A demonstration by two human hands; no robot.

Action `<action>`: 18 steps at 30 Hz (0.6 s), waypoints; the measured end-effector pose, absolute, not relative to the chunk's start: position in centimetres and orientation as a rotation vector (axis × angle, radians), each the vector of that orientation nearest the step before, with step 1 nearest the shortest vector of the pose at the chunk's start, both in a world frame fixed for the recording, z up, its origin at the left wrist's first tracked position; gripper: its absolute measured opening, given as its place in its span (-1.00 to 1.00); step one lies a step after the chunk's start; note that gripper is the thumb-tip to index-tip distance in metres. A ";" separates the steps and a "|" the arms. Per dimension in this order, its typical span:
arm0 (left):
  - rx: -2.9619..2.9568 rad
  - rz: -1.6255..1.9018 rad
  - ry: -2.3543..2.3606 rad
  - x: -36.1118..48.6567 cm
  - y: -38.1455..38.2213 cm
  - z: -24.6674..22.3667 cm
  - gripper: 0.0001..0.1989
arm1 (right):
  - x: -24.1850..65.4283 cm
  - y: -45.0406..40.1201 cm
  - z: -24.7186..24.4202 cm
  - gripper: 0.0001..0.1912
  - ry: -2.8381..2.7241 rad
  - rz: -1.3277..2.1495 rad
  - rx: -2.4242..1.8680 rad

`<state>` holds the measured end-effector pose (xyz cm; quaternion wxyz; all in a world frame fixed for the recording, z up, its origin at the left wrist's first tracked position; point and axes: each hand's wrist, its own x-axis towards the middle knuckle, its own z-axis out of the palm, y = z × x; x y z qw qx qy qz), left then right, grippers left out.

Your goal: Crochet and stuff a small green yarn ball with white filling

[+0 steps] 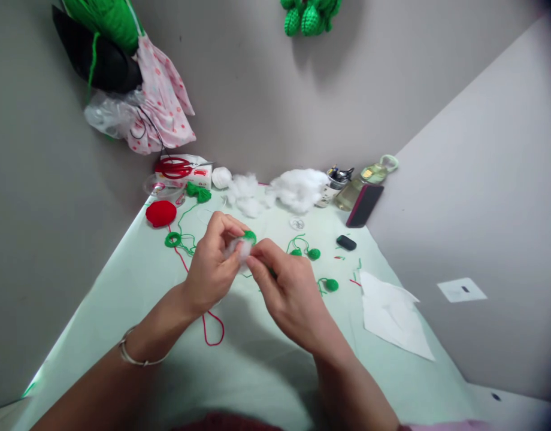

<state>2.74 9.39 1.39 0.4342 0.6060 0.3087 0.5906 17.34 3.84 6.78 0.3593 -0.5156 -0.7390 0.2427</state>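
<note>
Above the middle of the table, my left hand (pixel 215 260) is closed around a small green crocheted piece (pixel 249 237) and a tuft of white stuffing (pixel 236 250). Fingers of my right hand (pixel 287 278) pinch at the stuffing from the other side, thumb and forefinger together. How far the stuffing sits inside the green piece is hidden by the fingers. Small green crocheted balls with loose yarn tails, one of them a green ball (pixel 332 285), lie just beyond and right of my right hand. A red yarn strand (pixel 214 344) loops on the table below my left hand.
At the back are a white stuffing heap (pixel 300 188), a pen cup (pixel 332 188), a bottle (pixel 354 190) and a leaning phone (pixel 365 205). Red scissors (pixel 175 168) and a red yarn ball (pixel 161 213) are at left. White paper (pixel 390 311) lies right.
</note>
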 end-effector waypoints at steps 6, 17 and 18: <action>1.391 1.434 0.733 2.8 9.8 1.5 -0.79 | 18.0 4.7 6.1 -0.87 -1.901 0.583 -1.351; 1.233 1.373 0.686 3.0 9.9 1.6 -0.78 | 20.3 5.3 6.9 -0.86 -1.978 0.168 -1.338; 1.251 1.390 0.680 3.0 10.0 1.6 -0.79 | 20.3 5.2 7.1 -0.87 -1.946 0.183 -1.271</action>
